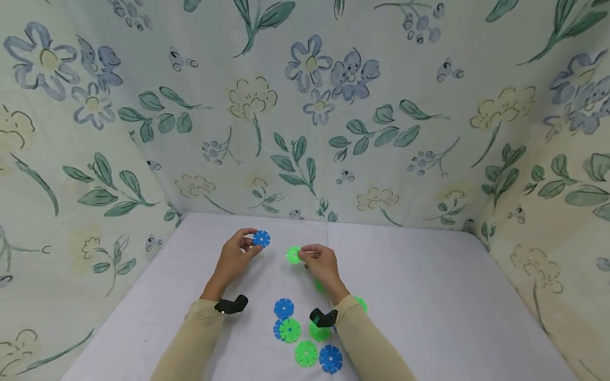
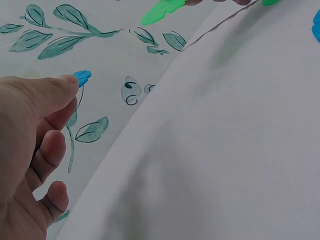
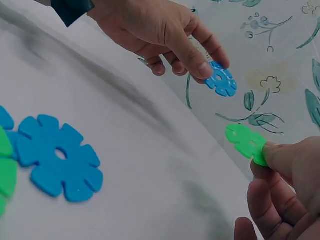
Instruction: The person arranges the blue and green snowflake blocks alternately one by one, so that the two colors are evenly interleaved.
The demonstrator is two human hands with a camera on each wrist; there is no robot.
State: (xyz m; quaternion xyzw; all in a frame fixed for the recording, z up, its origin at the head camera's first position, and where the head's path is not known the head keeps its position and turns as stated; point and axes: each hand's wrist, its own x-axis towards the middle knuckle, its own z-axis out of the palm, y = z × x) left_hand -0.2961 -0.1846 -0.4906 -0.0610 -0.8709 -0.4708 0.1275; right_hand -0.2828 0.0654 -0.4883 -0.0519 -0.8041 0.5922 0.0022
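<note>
Between thumb and fingertips, my left hand [image 1: 234, 257] pinches a blue notched disc [image 1: 261, 238], flower-shaped with a small hole in its middle. To its right, my right hand [image 1: 325, 265] pinches a green notched disc [image 1: 293, 255] of the same kind by its edge. Both discs are held up above the table, a short gap apart. The right wrist view shows the blue disc [image 3: 220, 80] and the green disc [image 3: 246, 143] tilted and not touching. In the left wrist view only an edge of the blue disc [image 2: 82, 77] shows past the left thumb.
On the white table [image 1: 410, 296], nearer me, lie loose discs: a blue one [image 1: 284, 308], a green one [image 1: 290, 330] overlapping another blue, a green one [image 1: 306, 353] and a blue one [image 1: 331, 359]. The right forearm partly covers others. Flower-patterned cloth [image 1: 295, 159] stands behind the table.
</note>
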